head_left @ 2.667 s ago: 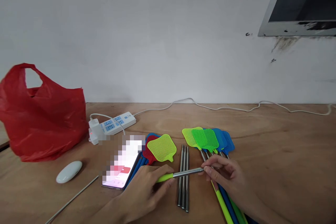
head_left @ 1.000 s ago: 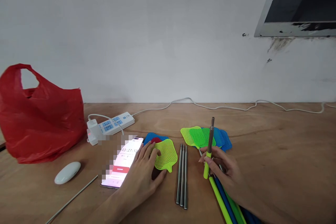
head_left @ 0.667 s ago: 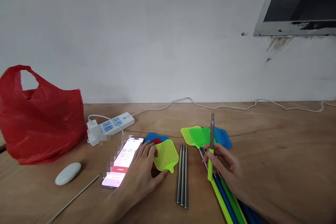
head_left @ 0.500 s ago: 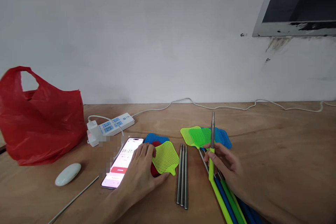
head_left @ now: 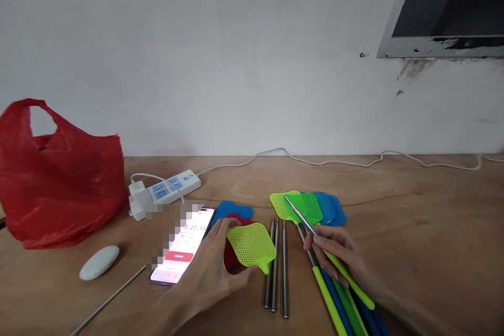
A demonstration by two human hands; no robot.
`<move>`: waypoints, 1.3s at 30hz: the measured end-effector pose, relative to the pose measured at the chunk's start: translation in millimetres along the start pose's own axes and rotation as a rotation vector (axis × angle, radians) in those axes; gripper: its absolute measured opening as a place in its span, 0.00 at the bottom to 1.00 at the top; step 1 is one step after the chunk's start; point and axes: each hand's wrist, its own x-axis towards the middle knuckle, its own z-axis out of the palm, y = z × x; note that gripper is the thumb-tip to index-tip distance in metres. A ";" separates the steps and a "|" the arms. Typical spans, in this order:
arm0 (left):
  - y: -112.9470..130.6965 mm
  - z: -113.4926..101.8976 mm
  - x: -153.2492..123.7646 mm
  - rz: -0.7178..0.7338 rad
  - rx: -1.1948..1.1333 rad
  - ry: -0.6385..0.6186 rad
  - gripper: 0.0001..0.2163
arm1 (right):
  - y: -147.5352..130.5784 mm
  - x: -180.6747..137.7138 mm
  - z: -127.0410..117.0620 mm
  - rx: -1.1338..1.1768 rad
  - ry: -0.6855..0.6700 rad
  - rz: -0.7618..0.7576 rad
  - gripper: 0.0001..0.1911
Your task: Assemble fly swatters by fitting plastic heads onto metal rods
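Observation:
My left hand (head_left: 214, 273) pinches the yellow-green swatter head (head_left: 251, 244), lifting it off a small stack of red and blue heads (head_left: 232, 212). My right hand (head_left: 334, 252) grips a telescopic metal rod with a lime handle (head_left: 346, 278), tilted low with its tip over the assembled swatters (head_left: 311, 207). Three bare metal rods (head_left: 277, 265) lie on the wooden table (head_left: 413, 231) between my hands.
A lit phone (head_left: 183, 249) lies left of my left hand. Behind it are a white power strip (head_left: 165, 191) with its cable, a red plastic bag (head_left: 59, 178) at far left, a white oval object (head_left: 98, 262), and a thin rod (head_left: 106, 302).
The handled rod passed from both hands to my right, stood upright, then tilted down over the assembled swatters. My left hand moved to the yellow-green head and lifted it rightward. One bare rod shifted right.

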 end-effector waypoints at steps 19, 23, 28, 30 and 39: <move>-17.6 10.6 -2.5 0.106 0.036 -0.039 0.45 | 5.8 -1.8 0.4 -0.064 -0.026 -0.018 0.22; -21.0 12.5 -3.5 0.081 0.062 -0.070 0.43 | 7.4 -3.2 -0.5 -0.062 -0.047 -0.028 0.22; -17.8 10.7 -1.6 0.129 0.064 -0.068 0.39 | 9.2 -1.7 -1.4 -0.059 -0.058 -0.030 0.23; -16.5 10.0 -0.6 0.140 0.085 -0.060 0.39 | 7.3 -1.0 -0.2 -0.066 -0.052 -0.002 0.24; -14.4 6.8 0.2 0.076 0.131 0.015 0.36 | -1.8 1.1 5.2 0.007 -0.065 0.091 0.35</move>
